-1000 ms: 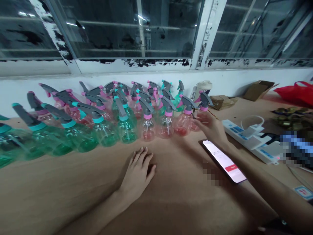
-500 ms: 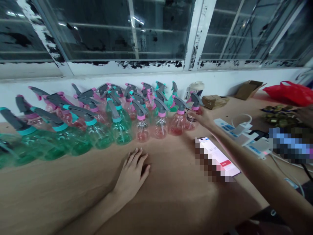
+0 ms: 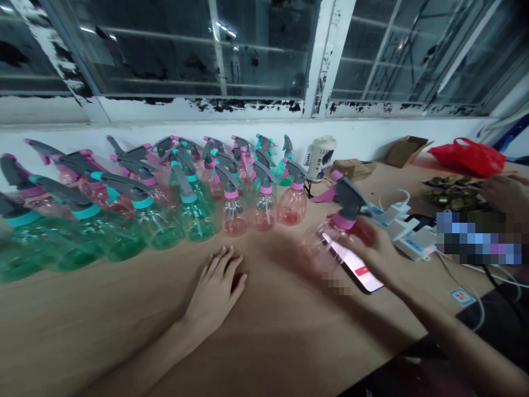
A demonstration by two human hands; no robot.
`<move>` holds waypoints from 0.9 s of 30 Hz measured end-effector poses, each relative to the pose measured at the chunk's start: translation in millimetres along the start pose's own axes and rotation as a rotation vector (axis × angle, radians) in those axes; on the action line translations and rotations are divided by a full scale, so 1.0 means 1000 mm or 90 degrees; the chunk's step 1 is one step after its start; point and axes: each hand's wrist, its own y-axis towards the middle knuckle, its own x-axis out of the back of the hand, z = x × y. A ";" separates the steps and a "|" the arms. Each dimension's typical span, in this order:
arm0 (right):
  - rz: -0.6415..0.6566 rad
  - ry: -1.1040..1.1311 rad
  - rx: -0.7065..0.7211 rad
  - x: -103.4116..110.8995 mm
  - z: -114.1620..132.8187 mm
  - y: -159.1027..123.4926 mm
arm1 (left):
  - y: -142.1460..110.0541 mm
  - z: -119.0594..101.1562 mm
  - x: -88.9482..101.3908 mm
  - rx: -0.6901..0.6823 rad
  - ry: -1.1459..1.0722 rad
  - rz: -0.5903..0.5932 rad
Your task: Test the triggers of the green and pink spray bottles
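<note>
My right hand is wrapped round a clear pink spray bottle with a grey and pink trigger head. The bottle is tilted and held up over a lit phone, hiding part of it. My left hand lies flat on the wooden table, fingers spread, holding nothing. Just beyond it stand a green spray bottle and a pink spray bottle, part of a front row. Several more green and pink spray bottles crowd behind and to the left, many partly hidden by each other.
A printed cup, a flattened brown box, an open carton and a red plastic bag stand along the wall. White power strips with cables lie at the right. Another person's hand is by some gold-coloured pieces.
My right hand has lifted the pink spray bottle from the right end of the front row and brought it nearer, over the phone. My left hand stays flat on the table. The view has shifted slightly.
</note>
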 end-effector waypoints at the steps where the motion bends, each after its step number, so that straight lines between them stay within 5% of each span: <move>1: 0.033 -0.023 0.016 -0.009 0.005 -0.008 | 0.000 0.000 0.000 0.001 0.001 0.000; 5: 0.062 -0.118 0.062 -0.030 0.020 -0.023 | 0.000 -0.002 0.001 -0.005 0.007 -0.002; 11: 0.150 -0.113 0.062 -0.029 0.025 -0.018 | 0.000 -0.002 0.001 -0.007 0.000 -0.019; 20: 0.227 0.130 -0.045 -0.029 0.048 0.005 | -0.001 -0.002 0.000 -0.003 0.012 -0.004; 27: 0.124 0.010 -0.075 -0.046 0.036 0.009 | -0.001 -0.003 0.001 -0.003 0.006 -0.007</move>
